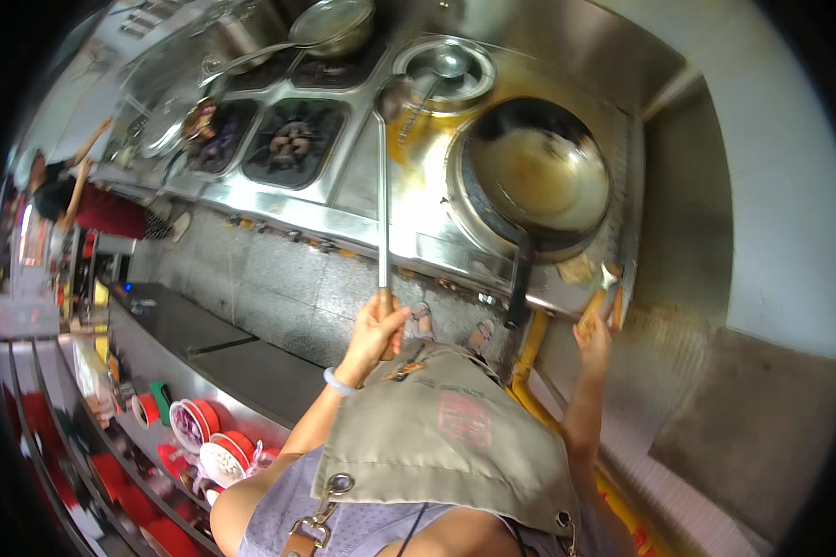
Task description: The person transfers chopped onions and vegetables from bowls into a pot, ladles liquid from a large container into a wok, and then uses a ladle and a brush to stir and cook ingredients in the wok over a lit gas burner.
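Observation:
My left hand [375, 331] grips the wooden handle of a long metal ladle [382, 202]. Its bowl, somewhat blurred, is over the steel cooktop beside a round pot. At the front right corner of the stove, my right hand [593, 342] is closed around a short wooden-handled tool [594, 310] with a pale, shiny end; its exact kind is unclear. A black-handled wok [540, 174] sits tilted on the right burner, its inside coated with a brownish, oily sheen. Behind the ladle, a second ladle [449, 63] rests in the round metal pot [484, 87].
Burner wells [296, 143] are set into the steel cooktop [359, 170] on the left. A strainer [331, 24] lies over a pot at the back. Another person [90, 198] stands far left. Red tubs of food [226, 459] stand on a lower-left counter. A yellow pipe [529, 348] runs near my right arm.

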`<action>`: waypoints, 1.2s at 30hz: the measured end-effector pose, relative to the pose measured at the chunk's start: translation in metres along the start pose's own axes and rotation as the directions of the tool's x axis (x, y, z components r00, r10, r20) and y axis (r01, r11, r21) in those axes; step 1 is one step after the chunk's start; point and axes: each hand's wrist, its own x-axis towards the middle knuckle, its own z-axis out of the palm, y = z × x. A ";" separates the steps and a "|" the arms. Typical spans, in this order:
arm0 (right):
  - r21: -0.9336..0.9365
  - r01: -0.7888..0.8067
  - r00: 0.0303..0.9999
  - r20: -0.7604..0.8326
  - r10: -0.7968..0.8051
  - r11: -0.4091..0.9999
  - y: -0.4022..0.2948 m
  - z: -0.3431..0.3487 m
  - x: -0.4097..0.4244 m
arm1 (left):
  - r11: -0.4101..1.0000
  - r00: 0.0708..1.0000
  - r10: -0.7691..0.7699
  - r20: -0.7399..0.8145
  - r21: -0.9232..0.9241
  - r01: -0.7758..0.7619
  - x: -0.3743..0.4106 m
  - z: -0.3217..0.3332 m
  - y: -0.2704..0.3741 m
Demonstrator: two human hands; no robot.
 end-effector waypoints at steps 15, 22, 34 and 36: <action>-0.197 0.486 0.264 0.962 0.072 0.851 -0.072 0.279 -0.266 | 0.987 0.724 0.141 0.675 -0.157 -0.045 0.007 0.089 0.045; -0.136 0.398 0.468 0.881 -0.074 0.907 -0.098 0.237 -0.257 | 0.995 0.577 0.084 0.813 -0.036 -0.095 0.013 0.140 0.036; -0.173 0.343 0.459 0.889 -0.004 0.923 -0.084 0.225 -0.230 | 0.937 0.856 -0.117 0.503 -0.231 0.264 -0.002 0.163 0.011; -0.195 0.437 0.427 0.904 -0.012 0.878 -0.083 0.224 -0.223 | 0.939 0.873 -0.073 0.483 -0.261 0.223 -0.001 0.158 0.011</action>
